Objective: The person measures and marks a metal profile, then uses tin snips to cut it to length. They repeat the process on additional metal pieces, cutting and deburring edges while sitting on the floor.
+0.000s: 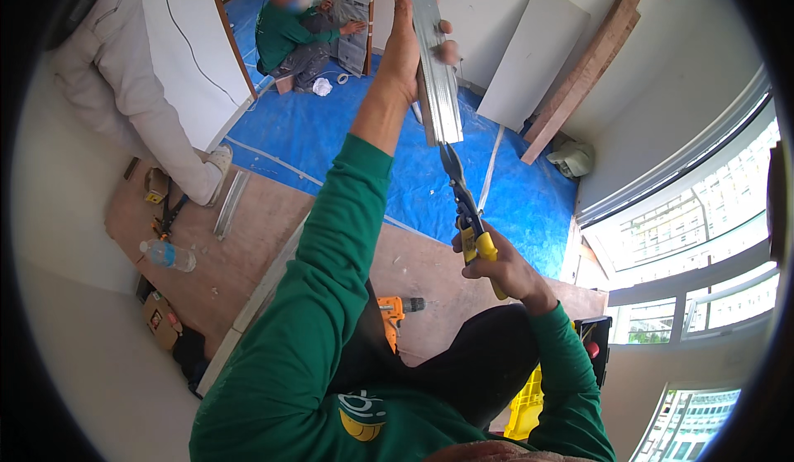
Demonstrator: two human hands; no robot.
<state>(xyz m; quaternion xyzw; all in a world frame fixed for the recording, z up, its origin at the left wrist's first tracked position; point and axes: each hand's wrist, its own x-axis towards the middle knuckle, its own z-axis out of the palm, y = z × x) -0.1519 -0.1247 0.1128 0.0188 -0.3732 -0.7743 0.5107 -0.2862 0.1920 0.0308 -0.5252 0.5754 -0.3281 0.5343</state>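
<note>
My left hand (403, 52) is wrapped round a long silvery metal channel (441, 90), held up with its lower end toward me. In my right hand (506, 268) is a pair of tin snips (468, 214) with yellow and black handles. The snips' blades point up and meet the lower end of the channel; whether they bite into the metal is too small to tell. Below my hands, an orange power drill (397, 317) lies on the brown board floor by my legs.
A co-worker in green (285, 36) squats at a paper-covered panel (354, 15). Another person's leg (157, 90) stands at left near a metal offcut (231, 204) and a water bottle (168, 254). Blue sheeting (347, 148) covers the far floor; wooden planks (587, 65) lean on the wall.
</note>
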